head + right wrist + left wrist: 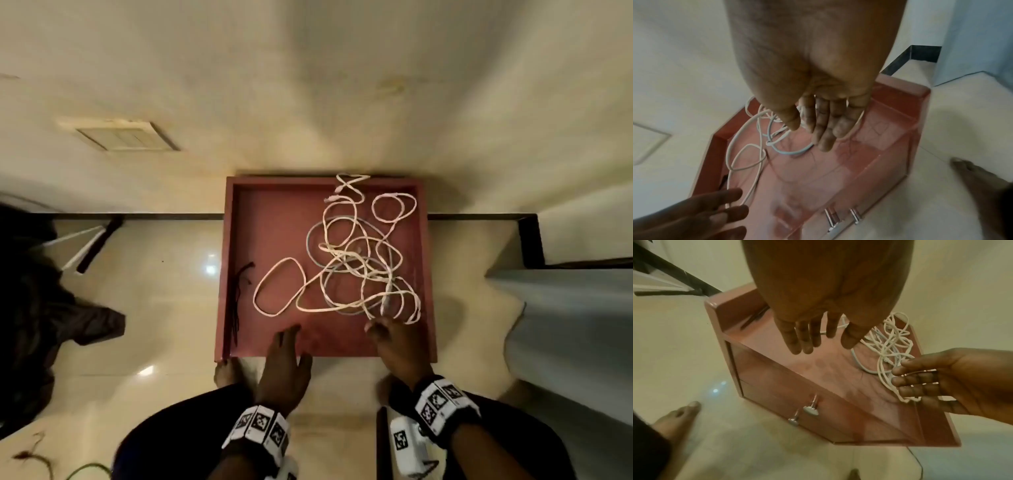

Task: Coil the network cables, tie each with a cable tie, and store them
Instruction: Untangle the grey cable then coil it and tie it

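A tangle of white network cables (356,260) with one pale blue cable (310,240) lies in the right half of the red box's recessed top (274,219). A bundle of thin black cable ties (238,294) lies along its left wall. My left hand (291,342) hovers over the near edge with straight fingers and holds nothing; the left wrist view shows it (818,340) above bare red surface. My right hand (383,329) reaches the near loops of the tangle (892,344). Its fingers (920,382) are straight over the cable loops; contact is unclear.
The red box stands on pale floor tiles against a cream wall and has a front drawer with a metal handle (807,410). My bare feet (224,373) sit at its near corners. Dark cloth (41,308) lies left, a pale blue surface (565,325) right.
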